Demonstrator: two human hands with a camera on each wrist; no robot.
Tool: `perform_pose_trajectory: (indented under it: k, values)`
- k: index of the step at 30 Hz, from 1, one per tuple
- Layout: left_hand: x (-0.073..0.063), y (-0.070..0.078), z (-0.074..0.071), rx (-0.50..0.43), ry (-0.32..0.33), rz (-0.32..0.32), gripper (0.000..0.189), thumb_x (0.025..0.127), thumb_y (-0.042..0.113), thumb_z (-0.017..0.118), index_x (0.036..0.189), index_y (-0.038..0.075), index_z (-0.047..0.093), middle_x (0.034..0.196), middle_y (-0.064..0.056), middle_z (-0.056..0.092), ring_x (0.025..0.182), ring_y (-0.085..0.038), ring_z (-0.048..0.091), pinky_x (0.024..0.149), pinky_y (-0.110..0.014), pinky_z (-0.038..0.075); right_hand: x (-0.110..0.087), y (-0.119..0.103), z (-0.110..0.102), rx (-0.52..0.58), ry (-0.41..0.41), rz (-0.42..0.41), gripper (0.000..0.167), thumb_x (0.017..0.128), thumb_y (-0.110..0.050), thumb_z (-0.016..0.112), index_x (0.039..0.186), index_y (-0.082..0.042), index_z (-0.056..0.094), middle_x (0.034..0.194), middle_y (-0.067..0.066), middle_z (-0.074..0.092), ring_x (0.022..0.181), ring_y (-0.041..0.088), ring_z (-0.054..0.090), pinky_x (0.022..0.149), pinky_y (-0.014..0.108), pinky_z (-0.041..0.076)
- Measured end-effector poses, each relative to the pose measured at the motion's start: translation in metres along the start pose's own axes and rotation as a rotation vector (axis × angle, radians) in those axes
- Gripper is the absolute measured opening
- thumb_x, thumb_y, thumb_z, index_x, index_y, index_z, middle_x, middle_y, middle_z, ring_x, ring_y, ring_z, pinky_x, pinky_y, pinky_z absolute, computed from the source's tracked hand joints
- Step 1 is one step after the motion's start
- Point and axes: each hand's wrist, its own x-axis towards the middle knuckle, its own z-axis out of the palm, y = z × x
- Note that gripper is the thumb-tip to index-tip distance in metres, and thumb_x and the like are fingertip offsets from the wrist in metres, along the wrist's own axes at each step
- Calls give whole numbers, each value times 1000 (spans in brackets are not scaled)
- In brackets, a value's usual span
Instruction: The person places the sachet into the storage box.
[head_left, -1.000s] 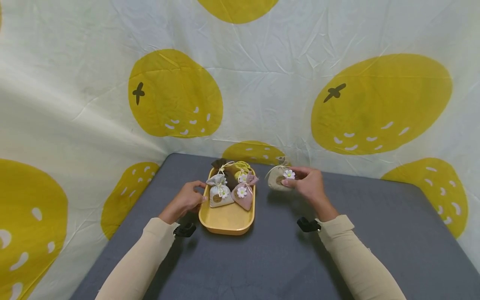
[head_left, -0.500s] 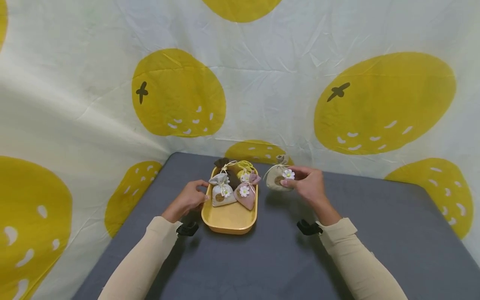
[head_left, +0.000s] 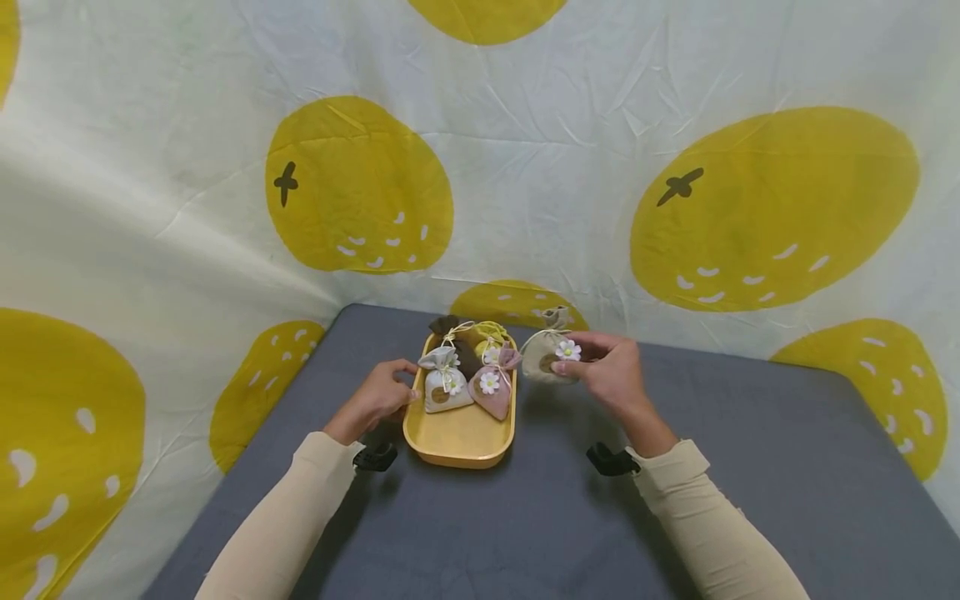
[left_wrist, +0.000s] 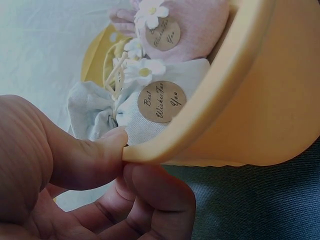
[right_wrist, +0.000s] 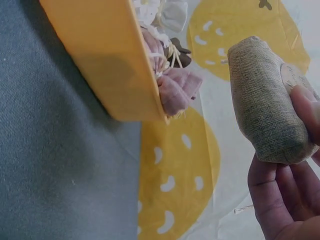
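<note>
My left hand (head_left: 382, 393) pinches the left rim of a yellow-orange plastic tray (head_left: 457, 450), thumb over the edge and fingers beneath, as the left wrist view shows. To the right of the tray, my right hand (head_left: 617, 371) holds a beige drawstring sachet (head_left: 540, 357) with a white flower and round label, raised above the table. Inside the tray lie a pale grey sachet (left_wrist: 135, 115), a pink sachet (head_left: 491, 392), a dark brown one (head_left: 467, 354) and a yellow one (head_left: 489, 333), grouped toward its far end. The front part of the tray's floor (head_left: 457, 429) shows bare.
A dark grey cloth-covered table (head_left: 517, 533) lies under everything. Close behind it hangs a white curtain (head_left: 540, 208) with big yellow fruit prints, which also runs along the left side.
My right hand has carried the beige sachet a little left, closer to the tray. The left hand stays on the rim, and the whole view has shifted slightly.
</note>
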Motion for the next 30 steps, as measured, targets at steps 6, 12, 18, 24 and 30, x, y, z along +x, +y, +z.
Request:
perform_pose_trajectory:
  k: [6,12,18,24,30]
  values:
    - [-1,2,-2,1,-4,9,47,96,-4,62,142,5,56,85,-16,60,61,-18,57,55,-30,53,-2,-5,6,20,5,-19,44,67,2,95,108,5,79,80,-3,75,69,4,66,60,21,55]
    - [-2,0,-1,6,-2,4,48,95,-4,62,142,5,57,90,-19,62,65,-21,60,56,-30,54,-5,-11,11,-12,-10,-17,44,68,0,95,110,3,79,88,13,78,70,3,66,61,21,56]
    - [-3,-1,-1,11,-1,2,48,95,-4,62,142,4,57,90,-18,62,67,-22,62,56,-30,55,-6,-15,14,-30,-28,-31,43,70,-1,94,111,-1,80,93,18,78,72,4,67,61,22,56]
    - [-4,1,0,19,-1,7,48,95,-3,62,142,5,57,83,-15,62,63,-20,59,56,-30,54,-7,-18,19,-24,-35,-55,42,70,-1,94,110,-1,80,96,21,78,73,4,67,63,21,55]
    - [-4,2,1,23,6,-1,47,96,-3,61,142,5,57,74,-10,56,60,-18,54,55,-30,51,-9,-21,25,-24,-48,-56,43,70,-3,95,110,0,80,97,22,79,73,4,67,65,20,56]
